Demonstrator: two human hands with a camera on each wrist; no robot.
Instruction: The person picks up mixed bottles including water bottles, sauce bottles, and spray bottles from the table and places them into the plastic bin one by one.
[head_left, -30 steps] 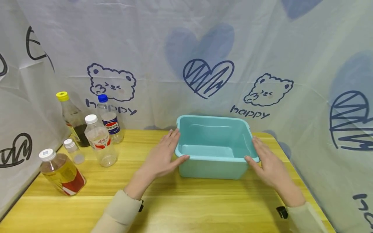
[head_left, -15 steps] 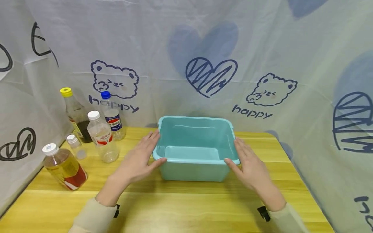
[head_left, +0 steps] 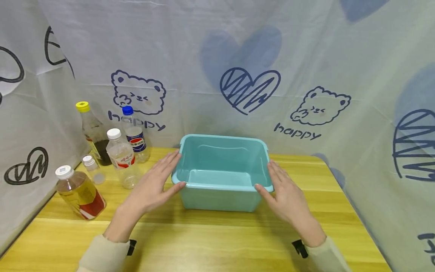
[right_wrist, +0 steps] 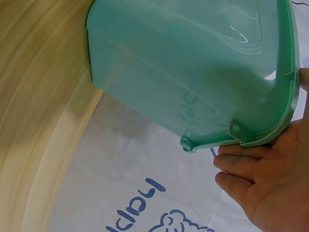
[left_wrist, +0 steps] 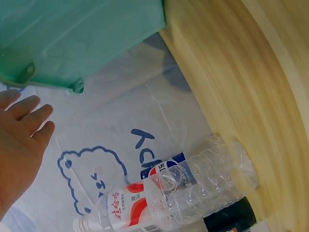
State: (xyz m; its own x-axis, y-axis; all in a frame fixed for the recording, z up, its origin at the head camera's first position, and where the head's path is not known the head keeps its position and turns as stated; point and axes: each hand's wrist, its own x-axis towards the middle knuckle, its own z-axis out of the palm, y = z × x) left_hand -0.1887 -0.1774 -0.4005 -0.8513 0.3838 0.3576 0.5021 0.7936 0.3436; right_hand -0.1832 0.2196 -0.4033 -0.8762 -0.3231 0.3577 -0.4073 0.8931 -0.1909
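A teal plastic bin [head_left: 217, 198] stands on the wooden table between my two hands, and nothing lies inside it. Along its left side, my left hand [head_left: 149, 190] has its fingers straight at the rim and its thumb at the front corner. In the left wrist view, the fingertips [left_wrist: 41, 113] show just beside the bin's rim. My right hand [head_left: 287, 196] lies along the opposite side, fingers extended and thumb at the front right corner. The right wrist view shows those fingers [right_wrist: 236, 164] against the underside of the rim.
Left of the bin stand a blue-capped Pepsi bottle [head_left: 137, 143], a white-capped clear bottle [head_left: 124, 162], a small bottle [head_left: 96, 173], a yellow-capped bottle of dark liquid [head_left: 98, 143] and a yellow-and-red-labelled bottle [head_left: 81, 194]. A printed cloth [head_left: 197, 56] hangs behind the table [head_left: 204, 245].
The bin has moved left across the table with both hands at its sides, mostly in the first half second. The view has shifted slightly; the bottles stand as before.
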